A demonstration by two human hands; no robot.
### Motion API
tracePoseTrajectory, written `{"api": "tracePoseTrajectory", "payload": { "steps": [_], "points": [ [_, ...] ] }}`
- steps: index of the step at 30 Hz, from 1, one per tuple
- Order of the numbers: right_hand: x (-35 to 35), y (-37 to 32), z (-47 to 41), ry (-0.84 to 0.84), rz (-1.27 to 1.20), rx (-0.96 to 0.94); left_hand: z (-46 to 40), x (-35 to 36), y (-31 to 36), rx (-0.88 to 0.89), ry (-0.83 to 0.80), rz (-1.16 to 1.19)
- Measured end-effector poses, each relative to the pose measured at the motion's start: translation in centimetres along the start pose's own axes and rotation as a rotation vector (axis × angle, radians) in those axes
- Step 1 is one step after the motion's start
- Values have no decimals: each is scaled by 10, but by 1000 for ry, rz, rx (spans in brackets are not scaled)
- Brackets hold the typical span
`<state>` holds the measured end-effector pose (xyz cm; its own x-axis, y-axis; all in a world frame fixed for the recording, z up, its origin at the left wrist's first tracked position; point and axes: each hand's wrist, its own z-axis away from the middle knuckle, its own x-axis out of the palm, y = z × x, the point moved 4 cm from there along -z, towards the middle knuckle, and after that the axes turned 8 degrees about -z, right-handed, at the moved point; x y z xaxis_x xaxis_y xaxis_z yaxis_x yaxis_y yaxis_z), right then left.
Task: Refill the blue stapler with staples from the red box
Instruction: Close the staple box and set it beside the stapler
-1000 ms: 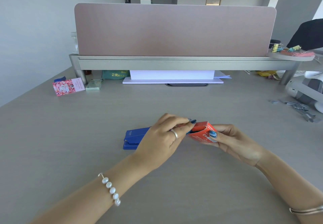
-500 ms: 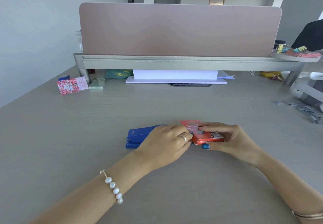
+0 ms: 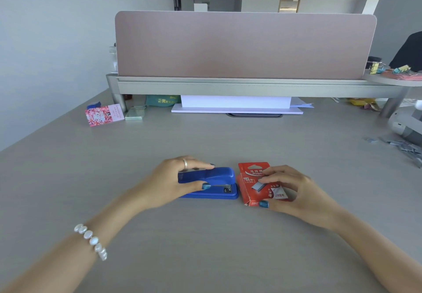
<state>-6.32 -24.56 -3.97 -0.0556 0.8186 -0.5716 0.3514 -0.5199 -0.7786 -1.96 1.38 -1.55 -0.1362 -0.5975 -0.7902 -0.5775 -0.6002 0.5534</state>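
Resting flat on the tabletop (image 3: 205,247), the blue stapler (image 3: 212,182) sat clamped in the left hand (image 3: 169,185), fingers (image 3: 196,167) over its top, thumb on the near side, likely steadying it for opening. Just beside it, the right hand (image 3: 294,192) gripped the red box (image 3: 255,185), flap seemingly raised.

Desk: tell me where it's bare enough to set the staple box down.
Bare: the wide stretch between the hands and the white paper stack; also the near desk between the forearms. Crowded: far right, loose metal clips; far left, pink card.
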Motion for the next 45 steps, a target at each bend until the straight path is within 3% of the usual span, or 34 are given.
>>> {"api": "tracePoseTrajectory", "payload": {
  "steps": [7, 17, 45],
  "points": [
    [-1, -6, 0, 8, 48, 4, 6, 7, -9, -55, 90, 116],
    [-4, -1, -21, 33, 91, 16, -11, 9, -15, -54, 86, 101],
    [-36, 60, -182, 98, 42, 163, -172, 5, -111, -117, 165, 142]
  ]
}}
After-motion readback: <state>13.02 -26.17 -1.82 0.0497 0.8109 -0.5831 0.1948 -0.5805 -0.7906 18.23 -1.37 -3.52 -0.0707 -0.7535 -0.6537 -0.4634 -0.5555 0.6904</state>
